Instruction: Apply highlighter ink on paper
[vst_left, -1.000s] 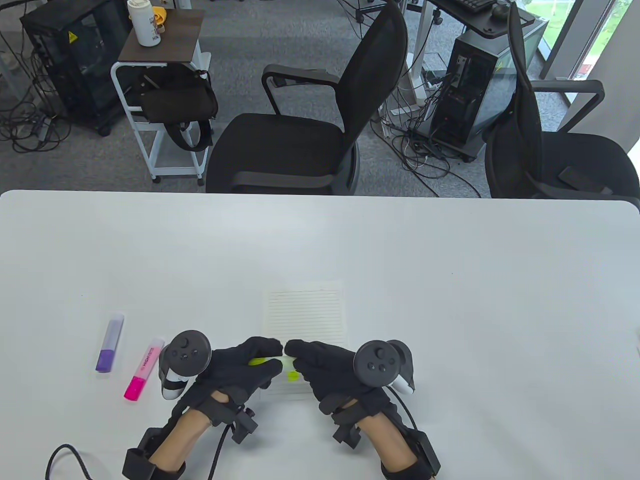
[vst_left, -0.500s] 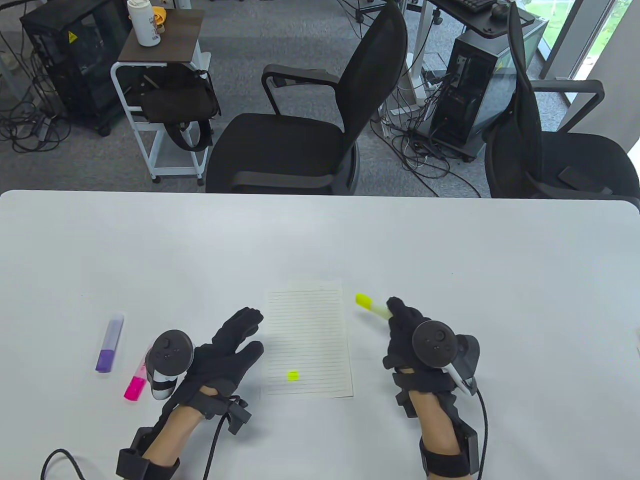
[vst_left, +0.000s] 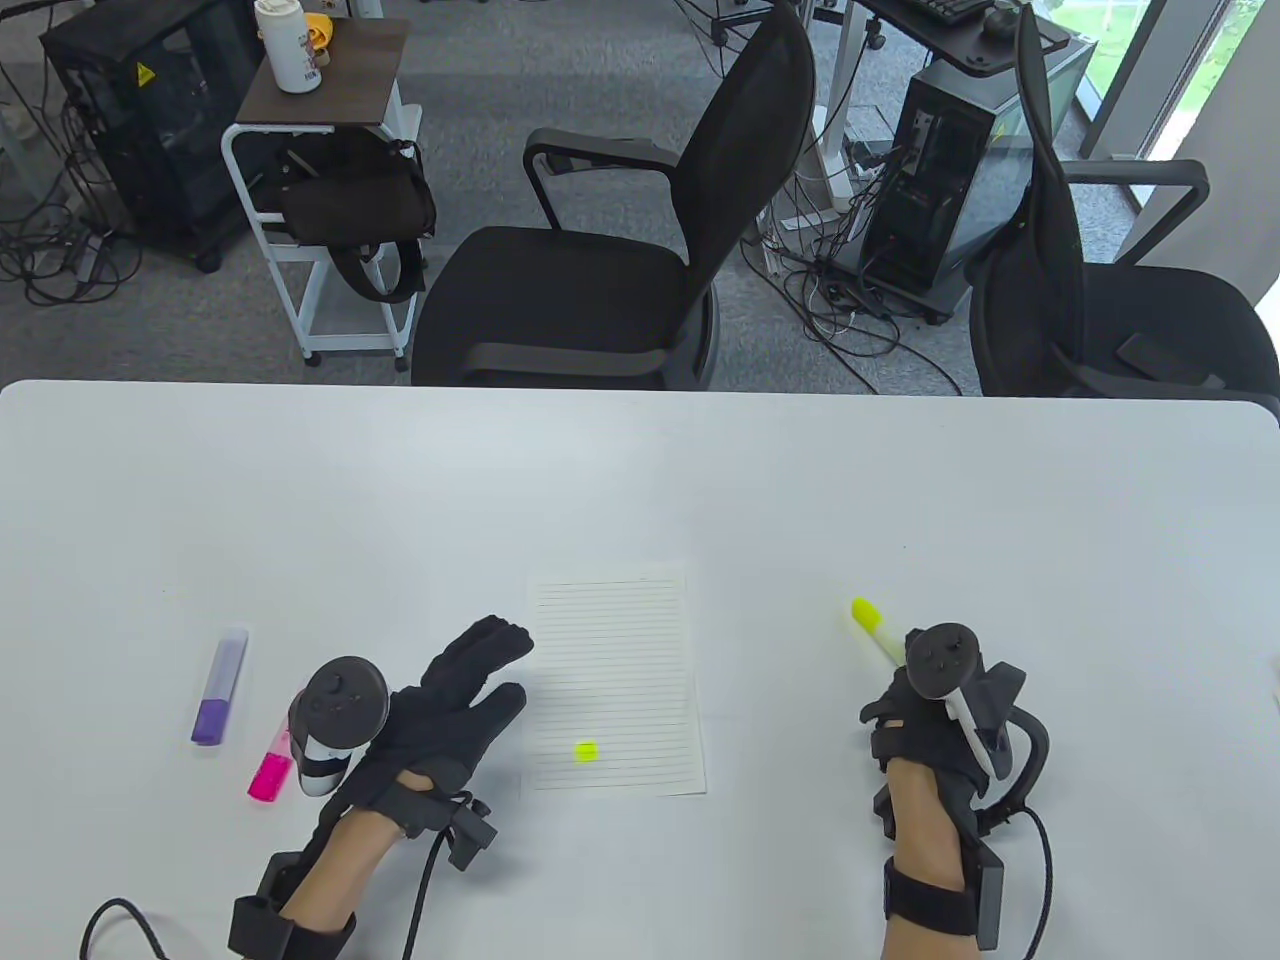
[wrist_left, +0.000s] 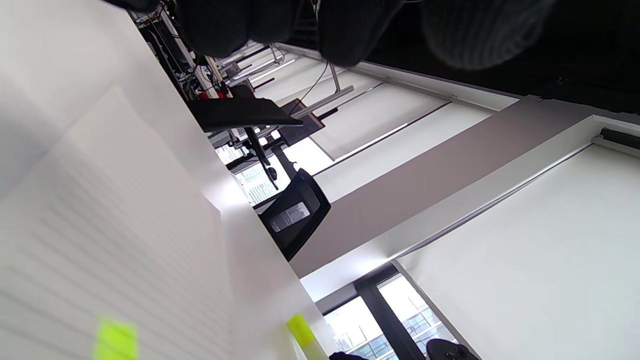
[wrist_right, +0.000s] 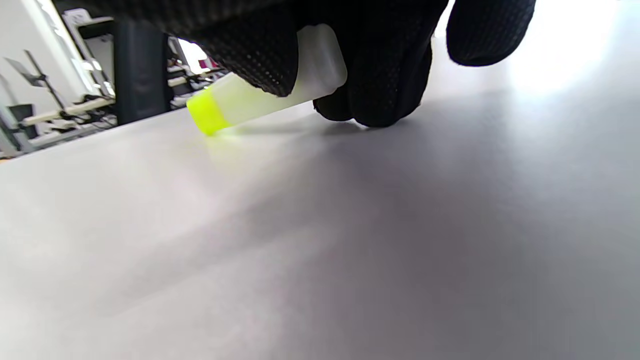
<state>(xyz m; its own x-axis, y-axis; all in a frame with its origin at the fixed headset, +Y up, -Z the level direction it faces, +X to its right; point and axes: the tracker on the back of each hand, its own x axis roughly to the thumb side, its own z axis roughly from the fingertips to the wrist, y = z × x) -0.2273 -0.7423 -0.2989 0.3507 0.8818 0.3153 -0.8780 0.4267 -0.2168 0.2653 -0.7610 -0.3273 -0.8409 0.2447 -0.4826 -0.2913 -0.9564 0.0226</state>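
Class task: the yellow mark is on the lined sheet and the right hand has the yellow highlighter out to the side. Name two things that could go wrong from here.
1. The right hand holds the yellow highlighter low over the white table; if released carelessly, it might roll.
2. The left hand lies beside the lined paper sheet; moving it could nudge the sheet.

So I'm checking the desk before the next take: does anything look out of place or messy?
Nothing stands out. The lined paper lies flat with one small yellow mark; the purple and pink highlighters lie capped at its left; the right hand holds the yellow highlighter.
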